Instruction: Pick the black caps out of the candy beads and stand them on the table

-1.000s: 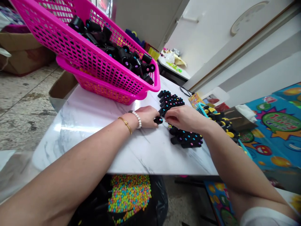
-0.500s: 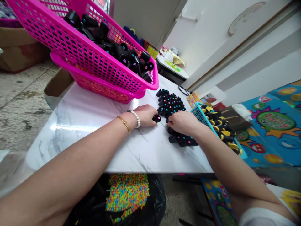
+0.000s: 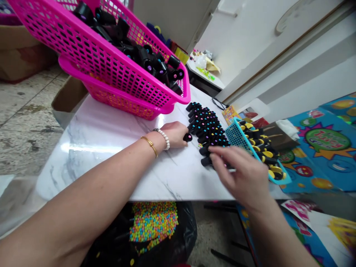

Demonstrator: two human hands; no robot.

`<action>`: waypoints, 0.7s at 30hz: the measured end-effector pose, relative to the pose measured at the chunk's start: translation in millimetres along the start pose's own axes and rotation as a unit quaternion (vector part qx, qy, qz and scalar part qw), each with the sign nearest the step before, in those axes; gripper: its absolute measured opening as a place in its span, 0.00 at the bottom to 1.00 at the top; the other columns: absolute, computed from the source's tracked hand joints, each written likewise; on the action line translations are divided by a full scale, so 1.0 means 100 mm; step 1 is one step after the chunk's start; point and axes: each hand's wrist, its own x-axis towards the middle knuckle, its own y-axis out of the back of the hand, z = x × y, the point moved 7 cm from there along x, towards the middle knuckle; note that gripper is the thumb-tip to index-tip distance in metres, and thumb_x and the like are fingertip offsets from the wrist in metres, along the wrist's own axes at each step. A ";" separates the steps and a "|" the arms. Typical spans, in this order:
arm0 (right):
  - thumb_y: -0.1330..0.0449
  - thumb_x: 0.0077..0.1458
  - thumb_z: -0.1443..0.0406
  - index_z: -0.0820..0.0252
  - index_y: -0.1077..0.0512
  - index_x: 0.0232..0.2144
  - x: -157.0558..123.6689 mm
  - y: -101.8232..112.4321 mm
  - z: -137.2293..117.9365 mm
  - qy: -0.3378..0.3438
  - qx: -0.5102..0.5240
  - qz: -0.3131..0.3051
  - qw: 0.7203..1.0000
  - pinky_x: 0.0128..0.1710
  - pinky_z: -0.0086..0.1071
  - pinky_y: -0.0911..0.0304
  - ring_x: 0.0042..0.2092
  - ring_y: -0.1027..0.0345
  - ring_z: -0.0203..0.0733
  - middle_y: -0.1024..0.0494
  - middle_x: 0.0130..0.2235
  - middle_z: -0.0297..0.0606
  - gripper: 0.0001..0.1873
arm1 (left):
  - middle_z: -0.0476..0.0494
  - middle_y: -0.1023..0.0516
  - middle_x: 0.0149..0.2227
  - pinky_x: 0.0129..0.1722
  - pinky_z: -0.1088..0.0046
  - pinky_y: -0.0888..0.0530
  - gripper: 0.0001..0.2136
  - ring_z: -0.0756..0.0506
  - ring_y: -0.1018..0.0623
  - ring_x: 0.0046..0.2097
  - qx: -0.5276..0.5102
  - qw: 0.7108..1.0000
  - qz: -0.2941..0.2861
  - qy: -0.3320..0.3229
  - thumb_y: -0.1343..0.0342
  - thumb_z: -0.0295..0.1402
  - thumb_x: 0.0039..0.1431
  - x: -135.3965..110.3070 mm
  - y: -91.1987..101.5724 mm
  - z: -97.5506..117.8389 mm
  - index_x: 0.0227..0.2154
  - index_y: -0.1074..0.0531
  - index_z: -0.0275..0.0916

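My left hand (image 3: 176,135) rests on the white marbled table (image 3: 111,159), its fingers closed around a small black tube (image 3: 188,137) with a pink dot in its end. Just right of it lies a dense block of similar black tubes (image 3: 207,124), their ends dotted blue, pink, purple and yellow. Over the near end of that block is my right hand (image 3: 243,172), slightly blurred, thumb and forefinger apart. Its fingertips are close to the nearest black tubes (image 3: 205,161), which it partly covers. I see nothing held in it.
Stacked pink baskets (image 3: 111,63) with larger black pieces stand at back left. A turquoise basket (image 3: 239,137) of black-and-yellow pieces sits right. Below the table edge, a black bag (image 3: 187,226) holds colourful little balls (image 3: 154,222). Blue printed boxes (image 3: 319,144) are at far right.
My right hand has pulled back from the middle of the tube block toward me and to the right, and its fingers have spread. My left hand keeps its tube almost in place.
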 end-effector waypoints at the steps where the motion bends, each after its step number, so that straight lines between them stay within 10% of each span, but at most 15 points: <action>1: 0.47 0.64 0.61 0.55 0.23 0.43 -0.19 -0.03 -0.05 -0.019 0.053 -0.001 0.998 0.38 0.34 0.31 0.37 0.26 0.43 0.19 0.37 0.41 0.13 | 0.38 0.21 0.39 0.30 0.68 0.32 0.18 0.38 0.22 0.39 0.006 1.000 0.000 0.007 0.44 0.43 0.49 0.00 0.00 0.00 0.41 0.23 0.42; 10: 0.45 0.62 0.66 0.54 0.24 0.38 -1.25 -0.56 0.30 -0.168 0.162 0.115 0.966 0.32 0.34 0.32 0.30 0.27 0.41 0.21 0.30 0.37 0.09 | 0.41 0.23 0.47 0.41 0.66 0.28 0.26 0.40 0.23 0.45 0.011 0.986 0.162 -0.032 0.44 0.48 0.54 -0.12 0.27 0.30 0.53 0.30 0.41; 21: 0.46 0.64 0.62 0.61 0.27 0.51 -0.84 -0.70 0.52 -0.154 0.114 0.145 0.971 0.32 0.29 0.34 0.32 0.25 0.38 0.18 0.36 0.41 0.17 | 0.43 0.20 0.46 0.37 0.69 0.29 0.18 0.44 0.20 0.41 0.095 0.989 0.097 -0.054 0.52 0.37 0.64 0.03 -0.21 0.93 0.55 0.33 0.42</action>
